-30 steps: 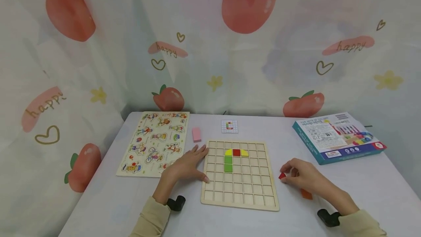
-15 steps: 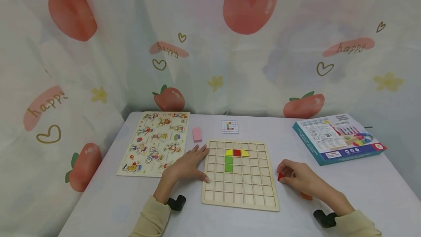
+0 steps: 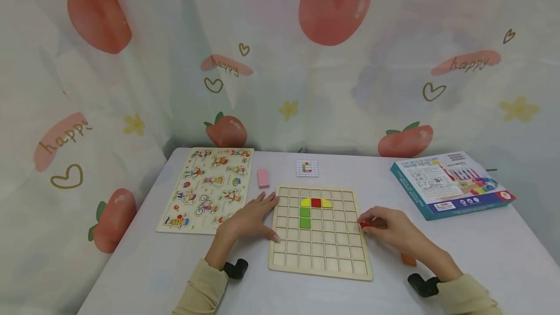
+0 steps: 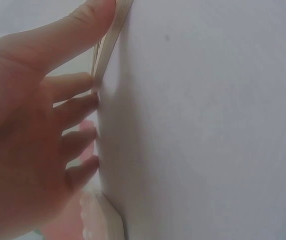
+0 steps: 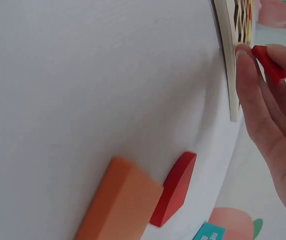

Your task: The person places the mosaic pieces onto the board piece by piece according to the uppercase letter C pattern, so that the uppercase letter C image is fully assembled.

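Note:
In the head view my left hand (image 3: 249, 222) rests at the left edge of a wooden grid board (image 3: 319, 267), its fingers spread and the thumb on the rim. My right hand (image 3: 393, 230) pinches a small red block (image 5: 270, 65) between thumb and fingers, over the board's right edge. A red square block (image 3: 316, 202) sits in the grid between two yellow curved blocks, the left one (image 3: 305, 202) above two green blocks (image 3: 305, 218). Near my right wrist lie an orange block (image 5: 125, 197) and a red curved block (image 5: 175, 189), the latter hidden in the head view.
A pink block (image 3: 263, 179) and a small pattern card (image 3: 307, 168) lie behind the board. To the left is a picture puzzle board (image 3: 212, 191), partly behind my left hand. A toy box (image 3: 452, 186) lies at the back right.
My right hand has moved left and slightly away from me with the red block, from beside the board to its right edge. My left hand has stayed in place.

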Tool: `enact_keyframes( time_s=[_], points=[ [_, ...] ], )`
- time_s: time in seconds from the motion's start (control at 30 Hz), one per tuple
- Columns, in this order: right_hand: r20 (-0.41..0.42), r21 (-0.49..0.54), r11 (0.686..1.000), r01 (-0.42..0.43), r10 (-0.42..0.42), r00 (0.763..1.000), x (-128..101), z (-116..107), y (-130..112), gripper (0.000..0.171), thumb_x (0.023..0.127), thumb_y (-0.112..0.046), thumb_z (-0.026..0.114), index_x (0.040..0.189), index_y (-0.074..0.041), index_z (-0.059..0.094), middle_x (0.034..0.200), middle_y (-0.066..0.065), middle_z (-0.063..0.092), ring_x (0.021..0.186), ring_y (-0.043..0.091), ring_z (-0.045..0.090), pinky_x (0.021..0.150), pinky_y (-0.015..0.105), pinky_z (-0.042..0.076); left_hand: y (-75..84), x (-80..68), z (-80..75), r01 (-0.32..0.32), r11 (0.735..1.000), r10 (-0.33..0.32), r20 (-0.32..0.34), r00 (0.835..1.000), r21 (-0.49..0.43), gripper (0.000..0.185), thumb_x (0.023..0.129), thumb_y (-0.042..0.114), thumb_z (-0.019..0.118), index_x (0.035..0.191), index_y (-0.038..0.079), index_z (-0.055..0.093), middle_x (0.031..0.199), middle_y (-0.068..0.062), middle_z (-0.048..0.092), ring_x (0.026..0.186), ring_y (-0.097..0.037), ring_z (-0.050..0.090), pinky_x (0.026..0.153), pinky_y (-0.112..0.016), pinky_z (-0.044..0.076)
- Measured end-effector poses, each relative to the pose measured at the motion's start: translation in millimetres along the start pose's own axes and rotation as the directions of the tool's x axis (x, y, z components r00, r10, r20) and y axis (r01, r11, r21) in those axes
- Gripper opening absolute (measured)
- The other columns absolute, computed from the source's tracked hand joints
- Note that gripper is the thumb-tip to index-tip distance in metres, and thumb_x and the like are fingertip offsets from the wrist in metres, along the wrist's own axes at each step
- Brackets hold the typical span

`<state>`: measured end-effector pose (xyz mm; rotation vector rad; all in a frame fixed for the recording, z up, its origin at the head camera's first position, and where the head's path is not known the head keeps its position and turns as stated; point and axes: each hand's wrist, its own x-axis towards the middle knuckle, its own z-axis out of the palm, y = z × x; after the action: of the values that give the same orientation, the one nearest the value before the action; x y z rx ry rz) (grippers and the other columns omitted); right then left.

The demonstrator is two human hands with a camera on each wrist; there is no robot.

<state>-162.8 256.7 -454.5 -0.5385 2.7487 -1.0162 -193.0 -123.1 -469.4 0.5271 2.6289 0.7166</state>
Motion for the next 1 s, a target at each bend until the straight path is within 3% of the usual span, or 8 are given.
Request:
enact_keyframes(
  time_s=[0.2,0.43,0.63,1.0],
  points=[
    [-0.001,0.022,0.999,0.026,-0.026,1.000,5.5,2.1,-7.8,0.024,0.091,-0.012,0.078,0.114,-0.011,0.074,0.108,0.000,0.075,0.093,0.013,0.069,0.082,0.018,0.058,3.4,-0.3,-1.5,-0.002,1.000,0.002,-0.004,1.000,-0.007,0.107,0.077,0.043,0.089,0.163,0.016,0.032,0.172,-0.001,0.021,0.161,-0.032,0.010,0.127,-0.058,0.018],
    [-0.002,0.062,0.995,0.076,-0.076,0.997,13.2,10.3,-19.0,0.026,0.091,-0.011,0.078,0.115,-0.008,0.072,0.096,-0.004,0.074,0.084,0.006,0.065,0.077,0.022,0.057,2.0,0.4,0.3,0.010,1.000,-0.010,-0.001,1.000,-0.005,0.107,0.076,0.043,0.090,0.163,0.017,0.032,0.172,0.000,0.021,0.161,-0.031,0.010,0.127,-0.059,0.019],
    [0.014,0.068,0.992,0.108,-0.110,0.994,22.0,17.2,-29.0,0.016,0.091,-0.012,0.077,0.107,-0.009,0.074,0.096,-0.004,0.073,0.084,0.006,0.062,0.076,0.021,0.055,0.4,-0.2,1.4,0.013,1.000,-0.013,-0.009,1.000,-0.014,0.108,0.075,0.043,0.090,0.163,0.017,0.033,0.172,0.000,0.022,0.161,-0.031,0.010,0.127,-0.059,0.019],
    [0.054,0.065,0.979,0.193,-0.196,0.979,39.2,31.2,-42.7,0.015,0.094,-0.009,0.073,0.109,-0.008,0.074,0.098,-0.002,0.073,0.087,0.007,0.064,0.079,0.022,0.057,1.4,-1.2,0.7,0.013,1.000,-0.013,-0.009,1.000,-0.016,0.107,0.076,0.043,0.090,0.163,0.017,0.033,0.172,0.000,0.022,0.161,-0.032,0.011,0.126,-0.060,0.020]
  ],
)
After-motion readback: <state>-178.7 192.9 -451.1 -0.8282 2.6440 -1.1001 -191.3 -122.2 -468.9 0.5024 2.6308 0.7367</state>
